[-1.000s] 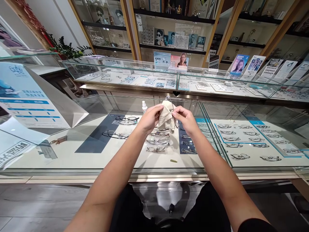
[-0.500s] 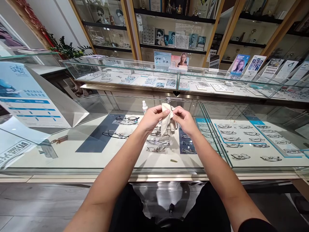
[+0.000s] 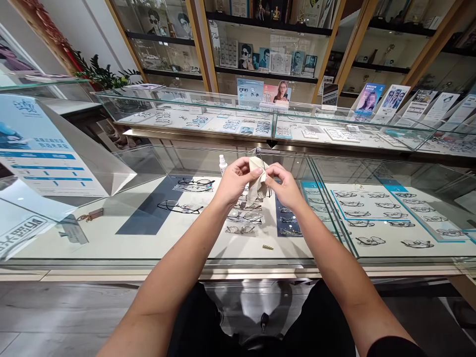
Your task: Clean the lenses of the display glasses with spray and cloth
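A cream cleaning cloth (image 3: 256, 192) hangs in folds between my two hands above the glass counter. My left hand (image 3: 235, 181) pinches it from the left, thumb against the fabric. From the right, my right hand (image 3: 284, 184) closes thumb and fingers on the cloth, both thumbs nearly meeting. Thin dark parts of a pair of eyeglasses (image 3: 270, 192) show beside and above the cloth; the lenses are mostly hidden by fabric and fingers. Just behind my left hand stands a white bottle (image 3: 222, 162).
Beneath my hands, several eyeglasses (image 3: 241, 229) lie in rows in the glass display case (image 3: 178, 250). More frames (image 3: 180, 206) are to the left. A small gold-green piece (image 3: 267, 247) lies near the front edge. A large sign (image 3: 48, 148) stands at left.
The cloth's lower end has shifted and folded up slightly between my hands. Both hands stay in nearly the same place, still gripping it.
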`<state>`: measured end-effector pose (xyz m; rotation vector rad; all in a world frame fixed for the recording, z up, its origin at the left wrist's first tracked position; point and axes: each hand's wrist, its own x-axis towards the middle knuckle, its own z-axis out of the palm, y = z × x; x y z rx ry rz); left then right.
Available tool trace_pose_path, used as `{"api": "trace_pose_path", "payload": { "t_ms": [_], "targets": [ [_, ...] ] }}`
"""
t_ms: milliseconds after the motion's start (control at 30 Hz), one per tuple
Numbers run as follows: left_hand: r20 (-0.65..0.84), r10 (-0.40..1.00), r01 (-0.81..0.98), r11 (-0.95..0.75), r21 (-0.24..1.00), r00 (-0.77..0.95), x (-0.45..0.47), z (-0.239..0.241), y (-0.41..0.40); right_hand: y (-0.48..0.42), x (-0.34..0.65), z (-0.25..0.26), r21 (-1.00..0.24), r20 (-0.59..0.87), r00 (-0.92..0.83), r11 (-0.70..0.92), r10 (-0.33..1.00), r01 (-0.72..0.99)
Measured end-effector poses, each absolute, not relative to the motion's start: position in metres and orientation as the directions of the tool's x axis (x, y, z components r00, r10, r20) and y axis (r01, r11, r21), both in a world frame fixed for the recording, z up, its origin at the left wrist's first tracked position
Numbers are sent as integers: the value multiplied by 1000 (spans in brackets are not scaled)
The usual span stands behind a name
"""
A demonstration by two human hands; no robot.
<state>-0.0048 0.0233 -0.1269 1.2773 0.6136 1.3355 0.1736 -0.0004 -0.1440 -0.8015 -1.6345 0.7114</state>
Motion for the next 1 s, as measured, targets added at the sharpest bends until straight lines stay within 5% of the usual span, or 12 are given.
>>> {"api": "trace_pose_path", "payload": {
  "t_ms": [233, 1000],
  "targets": [
    [288, 910, -378, -164, 911, 299, -3, -124, 19, -2, 172, -142, -791, 577, -162, 597, 800, 132],
    [330, 935, -375, -262, 889, 130, 2, -130, 15, -8, 162, -146, -791, 580, -174, 601, 796, 110]
  ]
}}
